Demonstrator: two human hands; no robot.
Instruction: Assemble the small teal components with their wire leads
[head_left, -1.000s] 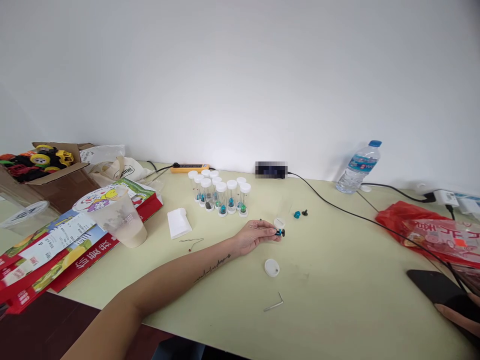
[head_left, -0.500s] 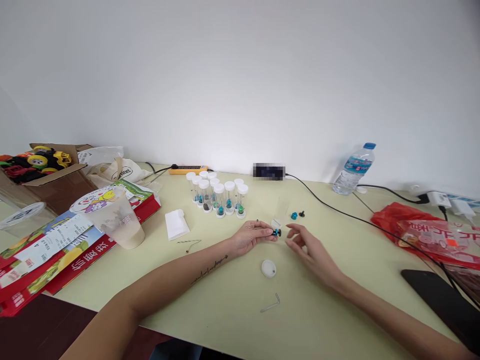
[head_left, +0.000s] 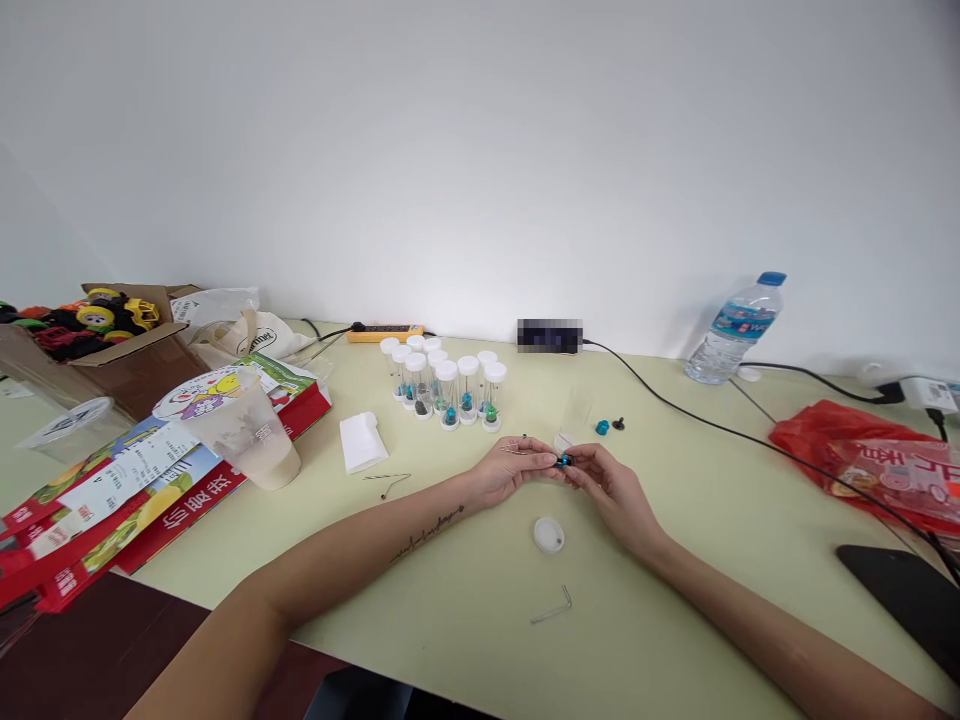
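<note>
The left hand [head_left: 514,471] and the right hand [head_left: 616,494] pinch a small blue-and-black part [head_left: 563,461] between their fingertips, right of the clear tubes [head_left: 448,398] and beyond the round white cap [head_left: 549,535], where a slackened or uneven grip could let it slip and roll away.

Right hand [head_left: 616,495] (one second earlier at the flat black device [head_left: 896,590]) now pinches the blue-and-black part [head_left: 564,461] alongside left hand [head_left: 511,473].
</note>
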